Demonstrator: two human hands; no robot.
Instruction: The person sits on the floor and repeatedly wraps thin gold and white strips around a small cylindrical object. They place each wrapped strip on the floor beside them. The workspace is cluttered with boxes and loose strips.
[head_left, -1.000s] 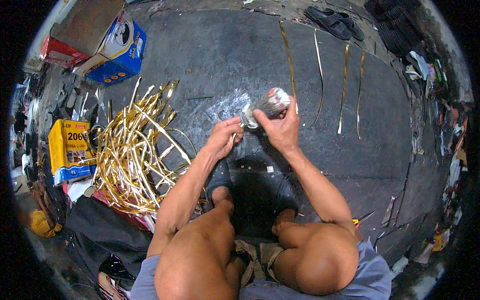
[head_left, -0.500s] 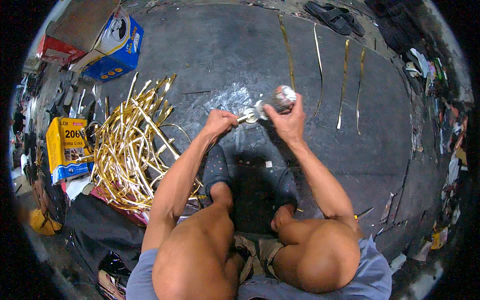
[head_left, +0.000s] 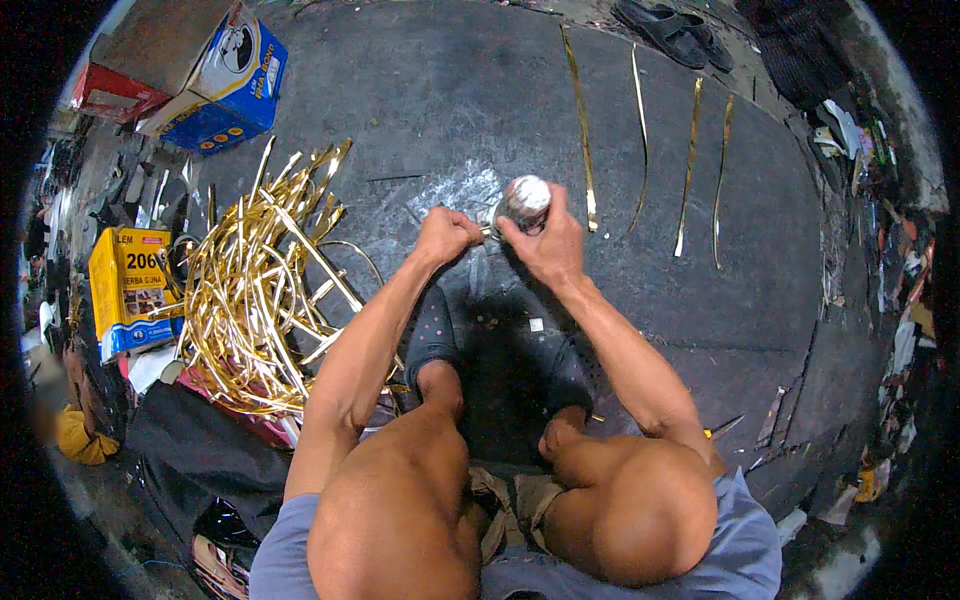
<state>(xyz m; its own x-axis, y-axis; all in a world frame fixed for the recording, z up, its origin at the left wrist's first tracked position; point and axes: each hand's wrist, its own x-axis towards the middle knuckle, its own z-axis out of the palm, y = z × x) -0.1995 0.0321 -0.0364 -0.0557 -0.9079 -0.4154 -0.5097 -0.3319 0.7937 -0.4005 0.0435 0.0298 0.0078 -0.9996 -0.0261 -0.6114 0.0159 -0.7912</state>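
Observation:
My right hand (head_left: 543,238) is closed around a stubby, silver, round-topped object (head_left: 524,200) and holds it nearly upright; its exact kind I cannot make out. Its lower end is down at a pale, whitish patch (head_left: 455,195) on the dark work surface. Just left of it, my left hand (head_left: 447,236) pinches a gold strip (head_left: 487,231), with only a short end showing between the two hands. Whether the silver object rests on the strip is hidden. A big tangled heap of gold strips (head_left: 255,290) lies beside my left forearm.
Several single gold strips (head_left: 687,170) lie spaced out at the far right. Left stand a blue and white carton (head_left: 235,85) and a yellow and blue box (head_left: 140,290). Black sandals (head_left: 670,35) sit at the far edge. A small pointed tool (head_left: 725,428) lies near my right elbow.
My right hand has moved left and turned the silver object from tilted to nearly upright, bringing it closer to my left hand. My left hand has shifted slightly right, still pinching the strip.

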